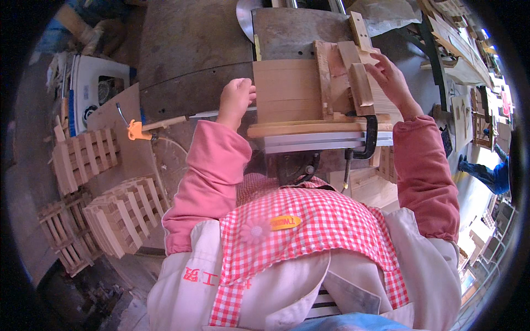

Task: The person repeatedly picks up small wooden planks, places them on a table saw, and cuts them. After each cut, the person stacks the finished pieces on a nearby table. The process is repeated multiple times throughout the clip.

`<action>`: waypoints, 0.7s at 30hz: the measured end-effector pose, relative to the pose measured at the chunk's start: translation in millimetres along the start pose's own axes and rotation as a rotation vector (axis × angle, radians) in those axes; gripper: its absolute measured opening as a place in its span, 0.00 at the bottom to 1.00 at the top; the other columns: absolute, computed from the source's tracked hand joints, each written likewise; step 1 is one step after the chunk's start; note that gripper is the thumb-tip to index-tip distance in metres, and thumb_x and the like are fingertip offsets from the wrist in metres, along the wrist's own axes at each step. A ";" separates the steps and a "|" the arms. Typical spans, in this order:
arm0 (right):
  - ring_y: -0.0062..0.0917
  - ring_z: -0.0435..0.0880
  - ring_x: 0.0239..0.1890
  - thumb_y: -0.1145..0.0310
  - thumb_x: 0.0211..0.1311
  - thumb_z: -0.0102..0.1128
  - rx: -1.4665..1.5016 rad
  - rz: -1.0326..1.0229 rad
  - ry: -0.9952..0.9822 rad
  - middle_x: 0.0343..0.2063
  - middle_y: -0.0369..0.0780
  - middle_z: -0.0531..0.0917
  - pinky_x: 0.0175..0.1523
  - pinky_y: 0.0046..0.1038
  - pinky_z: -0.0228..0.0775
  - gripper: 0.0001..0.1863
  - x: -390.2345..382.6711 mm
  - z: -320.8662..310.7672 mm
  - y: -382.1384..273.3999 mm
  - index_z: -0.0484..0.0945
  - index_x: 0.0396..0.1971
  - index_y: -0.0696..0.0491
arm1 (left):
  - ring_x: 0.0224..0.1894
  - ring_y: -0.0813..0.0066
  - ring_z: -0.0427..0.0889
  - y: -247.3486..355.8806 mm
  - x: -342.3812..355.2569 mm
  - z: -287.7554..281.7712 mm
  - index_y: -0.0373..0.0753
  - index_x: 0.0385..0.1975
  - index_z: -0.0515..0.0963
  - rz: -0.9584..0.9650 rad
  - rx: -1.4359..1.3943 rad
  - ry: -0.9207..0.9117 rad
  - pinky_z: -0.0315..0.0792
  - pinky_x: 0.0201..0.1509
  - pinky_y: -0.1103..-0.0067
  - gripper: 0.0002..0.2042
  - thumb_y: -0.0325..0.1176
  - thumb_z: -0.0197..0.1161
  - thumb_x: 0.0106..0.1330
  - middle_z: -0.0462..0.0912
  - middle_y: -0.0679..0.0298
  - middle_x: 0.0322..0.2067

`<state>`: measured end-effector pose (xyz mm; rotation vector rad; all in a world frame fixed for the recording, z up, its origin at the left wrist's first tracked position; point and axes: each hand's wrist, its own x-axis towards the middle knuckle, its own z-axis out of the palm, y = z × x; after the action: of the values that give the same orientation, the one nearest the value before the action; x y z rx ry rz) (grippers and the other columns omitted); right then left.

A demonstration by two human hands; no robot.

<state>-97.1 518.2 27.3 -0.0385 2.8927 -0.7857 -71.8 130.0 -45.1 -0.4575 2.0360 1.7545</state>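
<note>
My left hand [236,102] is closed, knuckles up, over the metal machine table beside the left edge of a flat wooden board [287,91]. Whatever its curled fingers may hold is hidden. My right hand [389,80] has its fingers bent and apart, at the right of several wooden strips and a small wood block [361,85] fixed on the board. Whether its fingertips touch the wood I cannot tell. A black clamp [371,138] grips the board's near edge, where a wooden rail [309,129] lies along a silver metal bar [314,142].
A round saw blade [245,21] shows at the far edge of the metal table [193,49]. Stacks of slatted wood pieces [124,215] stand at the left, near an orange-handled tool [137,131]. Another person [488,174] is at the far right; another's arm shows upper left.
</note>
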 end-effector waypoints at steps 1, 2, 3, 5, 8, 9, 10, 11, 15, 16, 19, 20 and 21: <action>0.36 0.83 0.40 0.52 0.65 0.58 -0.010 -0.012 0.002 0.38 0.46 0.83 0.46 0.33 0.73 0.26 -2.8 2.9 -4.4 0.69 0.57 0.52 | 0.39 0.74 0.82 0.5 -1.3 -0.9 0.31 0.52 0.72 -0.032 -0.088 -0.005 0.74 0.41 0.78 0.22 0.44 0.49 0.71 0.81 0.57 0.42; 0.37 0.83 0.41 0.51 0.65 0.57 -0.014 -0.026 -0.004 0.39 0.46 0.83 0.47 0.33 0.73 0.27 -5.2 5.4 -9.0 0.68 0.58 0.52 | 0.39 0.74 0.81 0.3 -2.6 -2.0 0.31 0.52 0.72 -0.005 -0.048 0.004 0.73 0.41 0.78 0.22 0.44 0.49 0.71 0.81 0.57 0.42; 0.39 0.83 0.43 0.45 0.62 0.57 -0.065 -0.014 -0.031 0.42 0.47 0.83 0.48 0.35 0.73 0.33 -6.7 6.1 -13.3 0.65 0.60 0.50 | 0.38 0.74 0.81 -0.4 -3.4 -2.4 0.32 0.52 0.72 0.009 -0.003 0.016 0.73 0.41 0.79 0.21 0.44 0.49 0.71 0.81 0.58 0.43; 0.34 0.82 0.39 0.45 0.62 0.59 -0.180 -0.005 -0.038 0.39 0.45 0.82 0.45 0.33 0.73 0.35 -14.0 7.7 -21.2 0.63 0.63 0.47 | 0.38 0.75 0.81 -3.5 -3.9 -2.9 0.32 0.52 0.71 0.029 0.050 0.002 0.73 0.41 0.79 0.21 0.45 0.49 0.71 0.81 0.58 0.43; 0.37 0.82 0.42 0.42 0.58 0.60 -0.278 0.037 -0.103 0.42 0.47 0.81 0.48 0.35 0.72 0.40 -20.7 7.9 -30.5 0.59 0.66 0.45 | 0.36 0.76 0.80 -9.7 1.5 -4.5 0.33 0.52 0.72 0.055 0.095 -0.041 0.73 0.40 0.79 0.21 0.45 0.49 0.71 0.81 0.58 0.42; 0.41 0.81 0.45 0.42 0.58 0.59 -0.299 0.035 -0.121 0.45 0.48 0.80 0.50 0.37 0.72 0.40 -21.5 8.2 -32.8 0.59 0.65 0.47 | 0.36 0.76 0.80 -11.5 5.0 -7.0 0.32 0.51 0.72 0.068 0.118 -0.035 0.73 0.40 0.78 0.20 0.44 0.50 0.71 0.81 0.59 0.41; 0.44 0.81 0.49 0.42 0.58 0.58 -0.320 0.034 -0.138 0.48 0.50 0.80 0.53 0.38 0.72 0.40 -21.5 8.4 -34.4 0.59 0.65 0.49 | 0.35 0.76 0.80 -13.3 8.6 -9.3 0.32 0.50 0.73 0.113 0.130 -0.030 0.73 0.39 0.78 0.20 0.43 0.50 0.70 0.81 0.59 0.40; 0.45 0.80 0.49 0.42 0.58 0.58 -0.337 0.038 -0.143 0.48 0.51 0.80 0.53 0.39 0.72 0.41 -21.0 8.8 -35.6 0.58 0.65 0.49 | 0.34 0.76 0.80 -13.2 16.1 -10.1 0.32 0.50 0.73 0.153 0.212 0.044 0.74 0.39 0.78 0.20 0.43 0.50 0.70 0.82 0.58 0.40; 0.46 0.80 0.49 0.42 0.58 0.58 -0.375 0.044 -0.156 0.48 0.52 0.80 0.53 0.40 0.72 0.41 -18.6 12.4 -35.8 0.57 0.65 0.49 | 0.43 0.58 0.80 -14.2 38.8 2.7 0.32 0.49 0.75 0.286 0.318 0.198 0.73 0.48 0.69 0.20 0.43 0.51 0.67 0.82 0.50 0.42; 0.46 0.80 0.49 0.42 0.58 0.58 -0.373 0.038 -0.153 0.47 0.52 0.80 0.52 0.40 0.72 0.41 -18.5 13.0 -35.2 0.57 0.65 0.49 | 0.48 0.50 0.80 -14.6 41.2 6.5 0.33 0.48 0.76 0.268 0.310 0.197 0.72 0.53 0.65 0.20 0.44 0.52 0.67 0.82 0.47 0.43; 0.46 0.81 0.48 0.42 0.58 0.58 -0.382 -0.003 -0.132 0.46 0.53 0.81 0.52 0.40 0.72 0.41 -17.5 15.6 -34.3 0.58 0.65 0.50 | 0.48 0.51 0.81 -15.4 41.9 4.9 0.33 0.49 0.76 0.216 0.269 0.142 0.72 0.53 0.66 0.20 0.42 0.51 0.66 0.82 0.47 0.43; 0.46 0.81 0.48 0.43 0.58 0.58 -0.401 0.005 -0.132 0.46 0.53 0.81 0.51 0.41 0.73 0.40 -17.2 16.5 -34.4 0.58 0.65 0.49 | 0.48 0.51 0.81 -15.1 42.1 2.7 0.33 0.49 0.76 0.207 0.219 0.123 0.72 0.53 0.66 0.20 0.42 0.51 0.66 0.82 0.47 0.43; 0.46 0.81 0.47 0.43 0.58 0.58 -0.415 0.008 -0.134 0.45 0.52 0.81 0.51 0.41 0.73 0.39 -16.9 17.2 -34.6 0.59 0.65 0.49 | 0.44 0.58 0.81 -13.6 44.7 0.5 0.32 0.51 0.75 0.216 0.272 0.137 0.73 0.50 0.70 0.20 0.40 0.51 0.67 0.82 0.50 0.43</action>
<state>-78.3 480.7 32.4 -0.1182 2.8682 -0.1630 -103.4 129.2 -79.4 -0.2881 2.4576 1.5622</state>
